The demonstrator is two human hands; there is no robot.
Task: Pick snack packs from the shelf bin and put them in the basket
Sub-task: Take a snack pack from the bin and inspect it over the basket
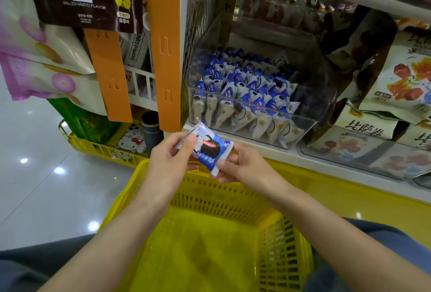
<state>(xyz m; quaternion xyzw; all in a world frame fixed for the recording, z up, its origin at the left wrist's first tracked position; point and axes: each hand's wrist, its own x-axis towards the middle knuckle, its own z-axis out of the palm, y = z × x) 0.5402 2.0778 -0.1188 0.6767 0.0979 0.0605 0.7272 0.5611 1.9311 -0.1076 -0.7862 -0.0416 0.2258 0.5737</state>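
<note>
Snack pack (208, 148) pinched by left hand (168, 161) and right hand (241, 166) | above basket (279, 256) | near edge cut off

One cam only: head-worn, wide-angle, aimed fwd & down. Close range, w/ the basket (279, 256) right below at bottom centre, the shelf bin (311, 128) straight ahead at upper right, and floor (46, 175) off to the left.
</note>
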